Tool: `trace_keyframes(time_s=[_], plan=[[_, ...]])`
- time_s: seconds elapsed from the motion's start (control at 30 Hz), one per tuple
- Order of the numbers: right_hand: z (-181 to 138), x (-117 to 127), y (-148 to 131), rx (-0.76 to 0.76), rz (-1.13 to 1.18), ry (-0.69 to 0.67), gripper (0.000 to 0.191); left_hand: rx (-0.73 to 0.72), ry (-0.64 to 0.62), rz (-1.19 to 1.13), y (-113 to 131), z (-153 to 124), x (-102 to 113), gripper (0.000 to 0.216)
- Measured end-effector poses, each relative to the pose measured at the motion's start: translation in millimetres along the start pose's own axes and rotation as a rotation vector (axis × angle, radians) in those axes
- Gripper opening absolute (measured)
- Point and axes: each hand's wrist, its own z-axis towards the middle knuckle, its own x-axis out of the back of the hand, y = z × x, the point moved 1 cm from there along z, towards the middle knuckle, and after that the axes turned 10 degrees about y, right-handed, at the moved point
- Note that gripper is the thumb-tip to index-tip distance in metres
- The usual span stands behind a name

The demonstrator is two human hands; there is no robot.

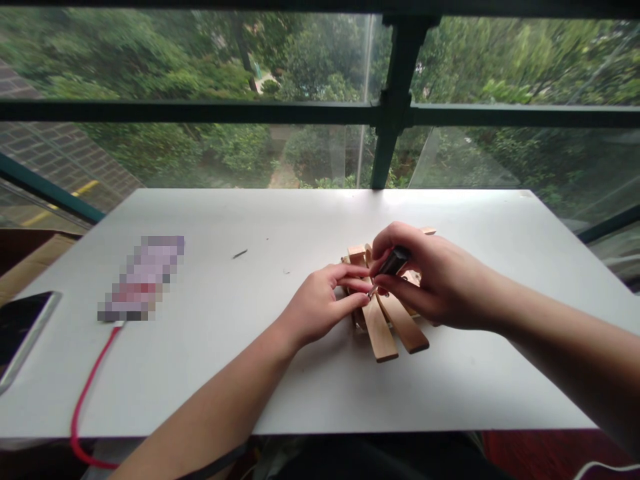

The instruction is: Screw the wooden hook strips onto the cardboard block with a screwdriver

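A small wooden assembly [387,323] of flat slats and blocks lies on the white table [320,387], right of centre. My right hand [435,283] is closed round a short dark tool [393,261], its tip pointing down at the wood. My left hand [325,303] rests beside it, fingers pinched against the wood where the tool's tip meets it. Both hands cover the upper part of the assembly; two slats stick out toward me.
A blurred-out flat object [143,277] with a red cable [87,393] lies at the left. A phone [23,333] sits at the table's left edge. A small dark screw-like piece [240,254] lies mid-table. A window with a green frame [395,113] stands behind.
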Motion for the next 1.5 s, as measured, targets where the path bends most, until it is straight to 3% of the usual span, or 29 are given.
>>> trace_keyframes(time_s=[0.43, 0.83, 1.2, 1.5], plan=[[-2.5, -1.0, -2.0, 0.079, -0.050, -0.043, 0.014, -0.152, -0.061, 0.018, -8.5, -5.0, 6.0, 0.038], [4.4, -3.2, -4.6, 0.012, -0.091, -0.022, 0.014, -0.150, -0.030, 0.048, -6.4, -7.1, 5.6, 0.035], [6.7, -8.6, -0.4, 0.114, -0.074, -0.053, 0.018, -0.136, -0.036, 0.085, -8.1, -8.2, 7.4, 0.035], [9.6, -12.7, -10.3, 0.085, -0.232, -0.036, 0.019, -0.154, -0.028, 0.133, -8.8, -6.4, 8.1, 0.036]])
